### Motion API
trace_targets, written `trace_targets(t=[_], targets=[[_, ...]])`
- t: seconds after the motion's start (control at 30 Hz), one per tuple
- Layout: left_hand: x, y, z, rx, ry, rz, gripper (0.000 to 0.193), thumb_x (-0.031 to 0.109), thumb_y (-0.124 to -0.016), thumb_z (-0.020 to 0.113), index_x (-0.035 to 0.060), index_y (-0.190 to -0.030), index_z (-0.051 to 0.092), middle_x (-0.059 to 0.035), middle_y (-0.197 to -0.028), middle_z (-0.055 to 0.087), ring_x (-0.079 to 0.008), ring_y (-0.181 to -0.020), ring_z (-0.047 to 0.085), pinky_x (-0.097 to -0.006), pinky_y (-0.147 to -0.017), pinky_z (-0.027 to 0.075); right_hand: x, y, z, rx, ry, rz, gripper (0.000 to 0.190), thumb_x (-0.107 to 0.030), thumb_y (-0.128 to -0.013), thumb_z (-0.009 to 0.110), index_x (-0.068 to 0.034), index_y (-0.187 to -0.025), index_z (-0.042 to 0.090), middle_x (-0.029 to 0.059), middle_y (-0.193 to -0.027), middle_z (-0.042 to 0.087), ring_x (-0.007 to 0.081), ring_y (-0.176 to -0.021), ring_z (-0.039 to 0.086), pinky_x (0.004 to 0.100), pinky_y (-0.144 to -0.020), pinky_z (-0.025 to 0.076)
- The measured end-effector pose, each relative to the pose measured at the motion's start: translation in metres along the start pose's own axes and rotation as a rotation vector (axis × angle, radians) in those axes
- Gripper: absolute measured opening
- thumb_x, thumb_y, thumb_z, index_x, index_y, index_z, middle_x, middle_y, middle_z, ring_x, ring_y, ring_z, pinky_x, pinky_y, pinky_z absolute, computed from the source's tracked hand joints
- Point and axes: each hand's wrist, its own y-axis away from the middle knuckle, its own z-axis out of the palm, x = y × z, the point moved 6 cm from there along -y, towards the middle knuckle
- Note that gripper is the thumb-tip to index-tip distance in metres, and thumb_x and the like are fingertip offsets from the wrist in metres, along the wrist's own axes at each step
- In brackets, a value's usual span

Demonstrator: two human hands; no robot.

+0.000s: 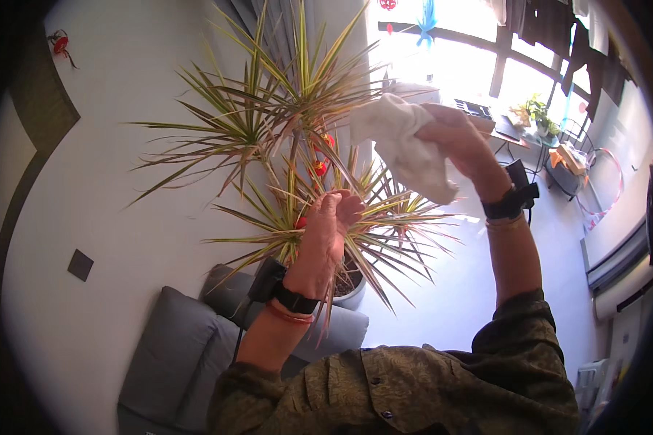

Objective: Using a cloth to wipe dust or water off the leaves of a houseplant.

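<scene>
A tall potted dracaena point(305, 109) with long, striped green and reddish leaves stands before me, small red ornaments point(319, 167) hanging among its stems. My right hand point(454, 136) grips a crumpled white cloth point(405, 144) at the right side of the upper leaves. Lower down, my left hand point(334, 223) is raised among the leaves with the fingers curled; whether it holds a leaf cannot be told. Below that hand, the grey pot point(352, 299) with dark soil shows partly behind the leaves.
A grey sofa point(179, 348) stands at the lower left, close to the pot. At the upper right are a table with a laptop point(507, 128), a green plant point(538, 114), a chair with things on it point(566, 174) and a pink hoop point(617, 190). Clothes hang by the bright window.
</scene>
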Motion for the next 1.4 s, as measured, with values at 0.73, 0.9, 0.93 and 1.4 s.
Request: trace_targets(t=[0.73, 0.9, 0.93, 1.4], targets=[[0.026, -0.021, 0.007, -0.142, 0.127, 0.117, 0.055, 0.050, -0.094, 0.027, 0.0040, -0.118, 0.046, -0.0114, -0.116, 0.054, -0.0207, -0.108, 0.052, -0.0355, -0.096, 0.040, 0.047, -0.003, 0.053, -0.232, 0.493, 0.123, 0.033, -0.011, -0.065, 0.064, -0.001, -0.096, 0.063, 0.0091, -0.077, 0.063, 0.0157, -0.071, 0.059, 0.0293, -0.067, 0.047], [0.025, -0.009, 0.020, -0.232, 0.252, -0.045, 0.061, 0.054, -0.091, 0.032, -0.0003, -0.114, 0.048, -0.0173, -0.118, 0.054, -0.0276, -0.111, 0.050, -0.0393, -0.098, 0.038, 0.047, 0.026, 0.049, -0.599, 0.326, 0.273, 0.033, -0.009, -0.065, 0.064, 0.002, -0.096, 0.064, 0.0026, -0.082, 0.063, 0.0096, -0.075, 0.056, 0.0263, -0.068, 0.046], [0.027, -0.008, 0.024, -0.259, 0.254, -0.011, 0.055, 0.048, -0.092, 0.036, -0.0010, -0.114, 0.048, -0.0176, -0.119, 0.053, -0.0312, -0.111, 0.050, -0.0412, -0.098, 0.038, 0.040, 0.031, 0.050, -0.735, 0.525, 0.272, 0.033, -0.004, -0.066, 0.064, 0.002, -0.099, 0.064, 0.0022, -0.086, 0.064, 0.0099, -0.077, 0.057, 0.0248, -0.072, 0.047], [-0.005, -0.044, 0.017, -0.046, 0.159, -0.095, 0.028, 0.023, -0.093, 0.043, -0.0027, -0.104, 0.048, -0.0194, -0.105, 0.058, -0.0330, -0.099, 0.057, -0.0418, -0.090, 0.046, 0.062, -0.006, -0.040, 0.220, 0.136, 0.013, 0.028, -0.011, -0.073, 0.064, 0.000, -0.098, 0.064, 0.0032, -0.080, 0.063, 0.0096, -0.071, 0.057, 0.0239, -0.067, 0.047]])
